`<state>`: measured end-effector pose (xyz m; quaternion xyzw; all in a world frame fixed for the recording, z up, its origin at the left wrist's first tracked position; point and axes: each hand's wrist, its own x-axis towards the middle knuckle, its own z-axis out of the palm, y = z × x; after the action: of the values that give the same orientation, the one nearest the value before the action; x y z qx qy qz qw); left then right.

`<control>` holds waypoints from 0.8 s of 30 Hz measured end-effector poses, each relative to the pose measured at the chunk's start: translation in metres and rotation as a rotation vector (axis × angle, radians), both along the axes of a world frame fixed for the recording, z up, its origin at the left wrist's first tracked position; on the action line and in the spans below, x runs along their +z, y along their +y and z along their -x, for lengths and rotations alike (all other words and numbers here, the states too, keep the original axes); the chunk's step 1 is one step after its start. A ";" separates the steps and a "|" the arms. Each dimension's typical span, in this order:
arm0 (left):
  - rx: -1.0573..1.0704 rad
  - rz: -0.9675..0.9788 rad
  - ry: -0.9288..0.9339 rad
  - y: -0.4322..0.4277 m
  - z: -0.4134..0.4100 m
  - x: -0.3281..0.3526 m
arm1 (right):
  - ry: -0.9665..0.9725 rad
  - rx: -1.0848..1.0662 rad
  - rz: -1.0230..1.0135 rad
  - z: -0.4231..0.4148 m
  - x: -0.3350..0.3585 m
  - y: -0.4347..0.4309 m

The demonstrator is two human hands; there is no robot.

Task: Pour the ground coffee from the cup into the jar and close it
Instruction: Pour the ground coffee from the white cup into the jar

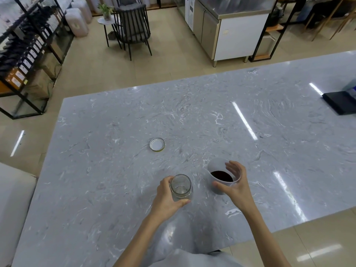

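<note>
Left hand point(167, 195) wrapped round empty glass jar point(181, 187), upright on grey marble desk point(115, 189); right hand point(234, 183) curled, fingers spread, about white cup point(221, 175) just right of jar, firm grip not certain; dark ground coffee point(221, 176) inside cup; lid point(157, 144) lying upturned farther back, apart from both.

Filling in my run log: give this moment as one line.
phase: pre-pour | left hand: holding jar, open, empty | right hand: closing around cup | coffee: in cup | lid: on table
</note>
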<state>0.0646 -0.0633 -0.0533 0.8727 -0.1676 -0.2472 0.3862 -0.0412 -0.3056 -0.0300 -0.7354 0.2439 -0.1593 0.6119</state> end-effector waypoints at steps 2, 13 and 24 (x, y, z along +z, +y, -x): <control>-0.024 -0.007 -0.004 0.000 -0.001 0.000 | -0.002 -0.026 -0.036 0.002 -0.001 0.001; -0.115 -0.098 -0.030 0.001 -0.019 0.002 | -0.032 -0.149 0.027 0.004 -0.002 -0.037; -0.170 -0.054 -0.038 -0.003 -0.028 0.000 | 0.017 -0.153 -0.028 -0.001 -0.046 -0.014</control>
<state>0.0930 -0.0664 -0.0530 0.8701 -0.2416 -0.2667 0.3369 -0.0406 -0.3198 -0.0758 -0.7073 0.3066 -0.1961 0.6061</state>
